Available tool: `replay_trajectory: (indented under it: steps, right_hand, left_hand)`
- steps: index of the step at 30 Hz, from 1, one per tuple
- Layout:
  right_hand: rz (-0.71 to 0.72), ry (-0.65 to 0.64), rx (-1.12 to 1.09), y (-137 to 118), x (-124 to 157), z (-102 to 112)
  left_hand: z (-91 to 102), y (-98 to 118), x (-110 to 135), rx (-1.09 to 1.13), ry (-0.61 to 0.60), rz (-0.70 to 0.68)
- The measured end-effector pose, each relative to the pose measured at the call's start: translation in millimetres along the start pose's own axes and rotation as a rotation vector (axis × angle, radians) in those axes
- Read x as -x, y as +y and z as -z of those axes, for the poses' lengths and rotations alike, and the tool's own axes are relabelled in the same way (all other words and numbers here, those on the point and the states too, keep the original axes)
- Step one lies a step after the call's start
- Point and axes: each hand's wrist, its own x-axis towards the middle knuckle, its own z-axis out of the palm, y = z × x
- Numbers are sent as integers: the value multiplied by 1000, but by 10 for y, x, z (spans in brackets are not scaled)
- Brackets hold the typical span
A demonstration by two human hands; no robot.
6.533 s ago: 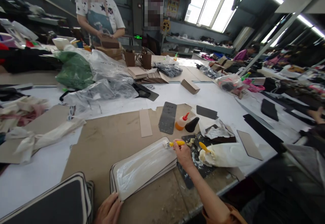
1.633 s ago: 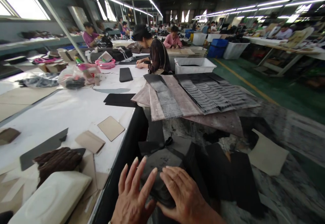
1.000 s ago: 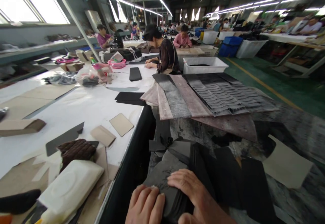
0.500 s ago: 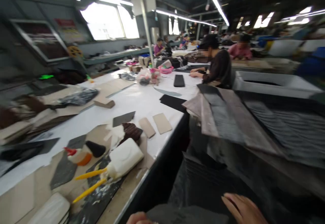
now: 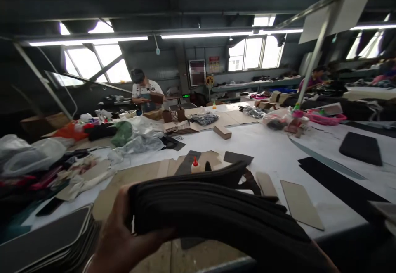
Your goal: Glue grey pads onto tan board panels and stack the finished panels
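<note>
My left hand [image 5: 116,233] grips the left end of a thick stack of black sheets [image 5: 213,209], held up in front of me over the near edge of the work table [image 5: 262,145]. The stack runs across the view to the lower right, where it blocks whatever supports that end. My right hand cannot be made out behind it. Just past the stack stands a small glue bottle with a red cap [image 5: 194,164], and two tan card pieces [image 5: 297,202] lie flat on the white tabletop.
A pile of dark rounded panels [image 5: 46,240] lies at the lower left. Plastic bags [image 5: 136,141] and fabric scraps crowd the table's left side. Black pieces [image 5: 360,148] lie at the right. A person [image 5: 144,93] stands at the far end holding a brown item.
I have turned from the pile of black material beside the table back to the table. The black stack, pressed under both hands before, is now lifted in my left hand.
</note>
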Motion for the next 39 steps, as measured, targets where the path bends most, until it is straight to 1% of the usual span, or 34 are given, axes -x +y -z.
replay_trajectory:
  steps: [1, 3, 5, 8, 10, 12, 13, 15, 17, 19, 21, 22, 23, 24, 26, 27, 28, 29, 30, 32, 34, 36, 37, 39]
  right_hand:
    - [0, -44, -58, -47, -14, -199]
    - [7, -123, -142, -135, -42, -666]
    - [-31, -204, -189, -194, -103, -1210]
    - [-245, -336, -268, -191, -265, -2075]
    - [-349, -354, -248, -133, -389, -2601]
    - [-366, -347, -201, -59, -503, -3043]
    - [-369, -350, -183, -24, -553, -3229]
    - [-398, -363, -160, 35, -637, -3537]
    - [-435, -354, -152, 85, -697, -3773]
    - [-447, -316, -206, 149, -712, -3963]
    - [-500, -269, -303, 244, -656, -4147]
    - [-552, -268, -350, 302, -598, -4249]
    - [-615, -293, -390, 364, -522, -4361]
    - [-680, -349, -423, 426, -435, -4484]
    - [-759, -529, -504, 541, -263, -4750]
    - [-770, -621, -554, 590, -200, -4881]
    - [-766, -686, -600, 632, -165, -5000]
    - [-751, -721, -640, 669, -164, -5102]
    - [-732, -716, -669, 703, -201, -5183]
    - [-703, -597, -699, 766, -381, -5279]
    - [-704, -440, -697, 828, -656, -5307]
    - [-713, -294, -643, 876, -956, -5308]
    - [-711, -243, -597, 889, -1095, -5312]
    - [-687, -183, -512, 880, -1326, -5340]
  left_hand:
    - [90, -58, -106, 26, 25, 68]
    - [247, -216, -346, 164, 39, 149]
    - [363, -424, -617, 360, -6, 203]
    - [479, -794, -1079, 620, -129, 316]
    - [545, -1052, -1409, 753, -183, 399]
    - [622, -1295, -1725, 863, -192, 469]
    - [665, -1405, -1869, 906, -190, 498]
    - [758, -1598, -2115, 959, -177, 543]
    - [846, -1754, -2310, 971, -170, 570]
    - [911, -1881, -2467, 967, -181, 586]
    - [941, -1982, -2600, 964, -183, 604]
    - [939, -2023, -2658, 971, -179, 613]
    - [927, -2056, -2709, 984, -173, 621]
    - [906, -2082, -2753, 1000, -165, 628]
    - [842, -2119, -2814, 1032, -151, 643]
    - [804, -2132, -2833, 1040, -142, 655]
    - [765, -2143, -2845, 1040, -132, 672]
    - [727, -2153, -2851, 1038, -124, 692]
    - [692, -2164, -2856, 1038, -117, 711]
    - [630, -2187, -2866, 1043, -102, 743]
    - [576, -2219, -2893, 1034, -76, 763]
    - [518, -2269, -2944, 1000, -52, 774]
    - [482, -2305, -2979, 977, -44, 782]
    - [396, -2401, -3066, 949, -40, 808]
